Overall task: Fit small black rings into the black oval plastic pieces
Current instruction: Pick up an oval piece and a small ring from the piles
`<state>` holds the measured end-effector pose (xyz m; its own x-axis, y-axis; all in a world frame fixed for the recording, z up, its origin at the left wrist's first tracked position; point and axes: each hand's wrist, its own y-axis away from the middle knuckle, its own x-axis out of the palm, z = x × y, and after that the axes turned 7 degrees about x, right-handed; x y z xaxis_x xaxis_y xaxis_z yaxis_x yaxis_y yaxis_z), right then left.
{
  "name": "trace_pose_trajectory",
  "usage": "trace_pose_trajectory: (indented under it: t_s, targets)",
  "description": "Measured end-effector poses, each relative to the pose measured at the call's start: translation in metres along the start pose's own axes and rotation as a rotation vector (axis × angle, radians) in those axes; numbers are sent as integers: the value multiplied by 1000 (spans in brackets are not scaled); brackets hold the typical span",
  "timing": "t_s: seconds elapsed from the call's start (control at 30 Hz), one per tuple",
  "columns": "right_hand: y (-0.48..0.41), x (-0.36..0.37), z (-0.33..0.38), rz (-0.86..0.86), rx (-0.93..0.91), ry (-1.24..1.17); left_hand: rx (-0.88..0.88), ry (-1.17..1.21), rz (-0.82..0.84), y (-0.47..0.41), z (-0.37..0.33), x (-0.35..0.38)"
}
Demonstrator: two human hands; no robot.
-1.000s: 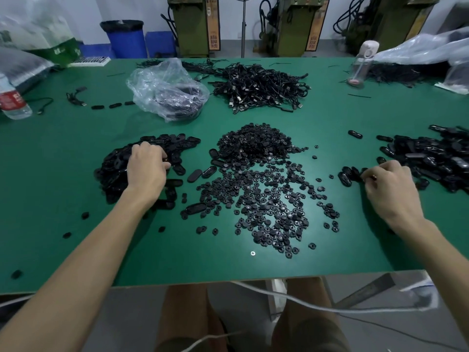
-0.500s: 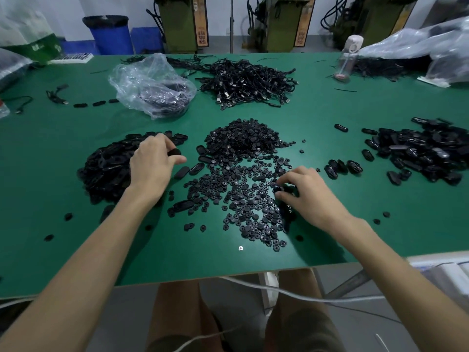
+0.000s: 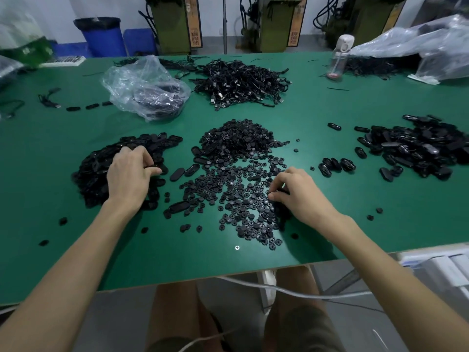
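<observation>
A heap of small black rings (image 3: 238,168) spreads across the middle of the green table (image 3: 330,224). A pile of black oval plastic pieces (image 3: 101,168) lies to its left. My left hand (image 3: 129,174) rests on that pile, fingers curled round an oval piece at its right edge. My right hand (image 3: 295,191) sits on the right side of the rings, fingertips curled down and pinching at rings. A second pile of oval pieces (image 3: 426,148) lies at the right, with a short row of them (image 3: 335,165) beside it.
A tangle of black cables (image 3: 241,82) and a clear plastic bag (image 3: 144,87) lie further back. A clear bottle (image 3: 340,59) and more bags stand at the back right. Loose ovals and rings dot the table. A white cable (image 3: 279,288) runs below the near edge.
My right hand came from the row of ovals at the right over to the ring heap and now picks at rings. My left hand stayed on the left oval pile, shifting its fingers.
</observation>
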<state>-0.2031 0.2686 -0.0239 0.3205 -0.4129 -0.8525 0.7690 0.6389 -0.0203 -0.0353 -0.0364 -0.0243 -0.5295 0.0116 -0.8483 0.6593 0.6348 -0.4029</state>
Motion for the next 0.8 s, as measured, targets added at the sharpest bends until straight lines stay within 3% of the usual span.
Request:
trace_pose_trajectory:
  t_s: [0.17, 0.23, 0.37, 0.5, 0.63, 0.8]
  targets:
    - [4, 3, -1, -70, -10, -41, 47, 14, -98, 2, -10, -4]
    - [5, 4, 2, -107, 0, -146, 8, 166, -112, 3, -22, -6]
    - [3, 7, 13, -132, 41, -417, -178, 786, 70, 9, -63, -5]
    - [-1, 14, 29, -39, 75, -867, -154, 1091, 257, 27, -104, 16]
    - [-7, 26, 36, -55, 129, -1073, -184, 1303, 314, 40, -128, 35]
    - [-8, 37, 27, -120, 174, -1202, -194, 1352, 277, 49, -135, 51]
